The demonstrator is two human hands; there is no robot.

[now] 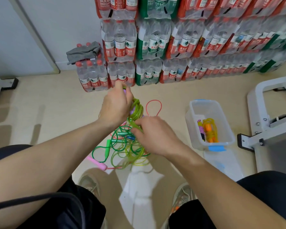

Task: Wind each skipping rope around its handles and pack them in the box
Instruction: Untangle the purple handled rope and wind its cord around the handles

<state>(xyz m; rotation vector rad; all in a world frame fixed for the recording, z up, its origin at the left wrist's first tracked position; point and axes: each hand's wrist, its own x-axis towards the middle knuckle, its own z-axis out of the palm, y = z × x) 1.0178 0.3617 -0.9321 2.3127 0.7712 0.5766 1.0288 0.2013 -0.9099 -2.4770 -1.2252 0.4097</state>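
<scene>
Head view: left hand [117, 106] grips coiled lime rope [136, 109]; right hand [153, 136] pinches its strand.

In the middle, loose ropes [122, 146] lie tangled on the floor, just beyond the person's shoes [89, 183]. Above them the left hand [116, 104] holds a part-wound rope [137, 109], the right hand [153, 134] pinching its strand nearer. The box [190, 123] stands right of the tangle, wound ropes [209, 131] in it, its lid [221, 164] just nearer. Along the far wall stand bottle packs [155, 47], a cloth [82, 52] on the leftmost.
</scene>
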